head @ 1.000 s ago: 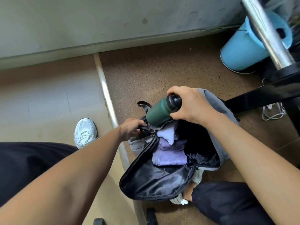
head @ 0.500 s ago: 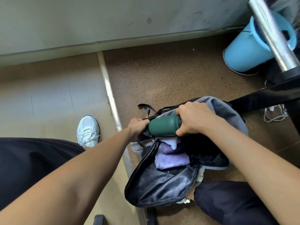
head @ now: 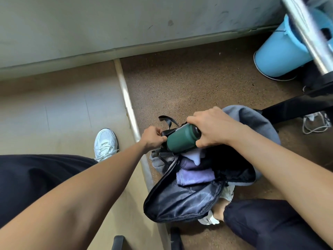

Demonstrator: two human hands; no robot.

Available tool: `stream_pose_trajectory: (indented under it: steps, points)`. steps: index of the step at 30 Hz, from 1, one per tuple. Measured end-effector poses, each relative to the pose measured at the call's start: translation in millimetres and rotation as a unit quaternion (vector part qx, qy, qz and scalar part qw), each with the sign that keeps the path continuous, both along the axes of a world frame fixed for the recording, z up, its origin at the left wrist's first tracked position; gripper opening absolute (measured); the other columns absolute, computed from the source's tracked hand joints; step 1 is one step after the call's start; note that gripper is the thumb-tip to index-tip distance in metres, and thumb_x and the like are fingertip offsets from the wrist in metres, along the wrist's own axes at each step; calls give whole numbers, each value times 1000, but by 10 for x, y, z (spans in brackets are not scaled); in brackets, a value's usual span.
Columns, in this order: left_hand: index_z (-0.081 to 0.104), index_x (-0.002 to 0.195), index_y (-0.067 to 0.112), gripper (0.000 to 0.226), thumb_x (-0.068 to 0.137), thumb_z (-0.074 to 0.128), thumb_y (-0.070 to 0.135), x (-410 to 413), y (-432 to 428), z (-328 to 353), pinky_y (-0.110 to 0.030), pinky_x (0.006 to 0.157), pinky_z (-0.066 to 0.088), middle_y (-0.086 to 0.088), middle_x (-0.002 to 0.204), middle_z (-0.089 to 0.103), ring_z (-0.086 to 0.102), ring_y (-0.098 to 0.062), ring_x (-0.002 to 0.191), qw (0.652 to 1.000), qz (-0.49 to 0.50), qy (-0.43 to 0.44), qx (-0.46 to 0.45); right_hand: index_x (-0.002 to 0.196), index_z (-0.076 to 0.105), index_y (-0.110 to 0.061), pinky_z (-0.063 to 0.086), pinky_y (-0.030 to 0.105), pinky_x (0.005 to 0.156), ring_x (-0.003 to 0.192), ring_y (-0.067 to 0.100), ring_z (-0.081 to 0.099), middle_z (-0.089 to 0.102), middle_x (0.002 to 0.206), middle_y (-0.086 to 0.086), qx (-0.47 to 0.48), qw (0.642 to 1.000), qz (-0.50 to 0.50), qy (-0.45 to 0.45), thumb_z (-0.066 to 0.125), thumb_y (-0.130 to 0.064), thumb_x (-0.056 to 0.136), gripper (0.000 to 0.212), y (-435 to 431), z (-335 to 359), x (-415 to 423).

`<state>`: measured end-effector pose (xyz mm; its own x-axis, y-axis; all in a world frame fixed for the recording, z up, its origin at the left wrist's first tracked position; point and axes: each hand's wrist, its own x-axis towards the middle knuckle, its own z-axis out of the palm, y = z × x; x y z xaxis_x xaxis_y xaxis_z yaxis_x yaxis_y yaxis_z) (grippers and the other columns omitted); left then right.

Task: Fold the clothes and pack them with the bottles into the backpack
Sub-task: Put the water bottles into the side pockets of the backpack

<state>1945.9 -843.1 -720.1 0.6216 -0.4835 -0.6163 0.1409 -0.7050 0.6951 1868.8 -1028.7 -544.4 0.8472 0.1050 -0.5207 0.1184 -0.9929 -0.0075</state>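
The bottle (head: pixel 181 140) looks matt green; beside it, the backpack (head: pixel 180 204) lining is glossy black cloth, the folded clothes (head: pixel 194 175) soft lilac cloth, the floor (head: pixel 189 83) rough speckled brown.

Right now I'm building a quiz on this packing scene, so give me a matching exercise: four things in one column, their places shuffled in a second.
Things:
1. green bottle
2. purple clothes
3. blue bucket
4. white sneaker

Places:
A. left of the pale floor strip
B. inside the open backpack
C. gripped by the right hand at the backpack's mouth
D. far right, near the wall

Pairs: 1-C, 2-B, 3-D, 4-A
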Motion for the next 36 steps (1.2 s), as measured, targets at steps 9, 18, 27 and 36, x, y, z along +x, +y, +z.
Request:
stream_pose_trajectory:
  steps: [9,18,27,36]
  points:
    - [73,75,15,6,76,78,14,97,110,-95,-47,70,64,-8,79,75,66,-19,66,998,57,-6,-3,94,62,-17,43,33,69,92,32,61,68,102,10,28,972,-224,71,68,-52,68,44,199,-266,-121]
    - [76,69,14,6,74,75,13,57,80,10,-35,68,60,-8,75,77,66,-17,66,999,7,-51,13,103,57,-14,42,39,68,89,31,59,62,95,7,-53,992,12,-110,80,-32,60,52,402,-401,-351]
    - [81,81,16,10,73,77,22,78,36,13,-24,65,51,7,75,73,63,-12,69,998,56,-32,15,96,62,-15,37,39,88,98,31,59,71,94,10,-38,978,-193,-63,66,-59,68,52,516,-474,-254]
    - [72,76,9,9,72,75,17,-4,91,-7,-35,66,56,1,66,67,60,-18,63,997,47,-62,22,86,65,-8,41,40,76,83,30,56,68,73,11,-73,988,-98,-99,81,-45,56,50,575,-726,-301]
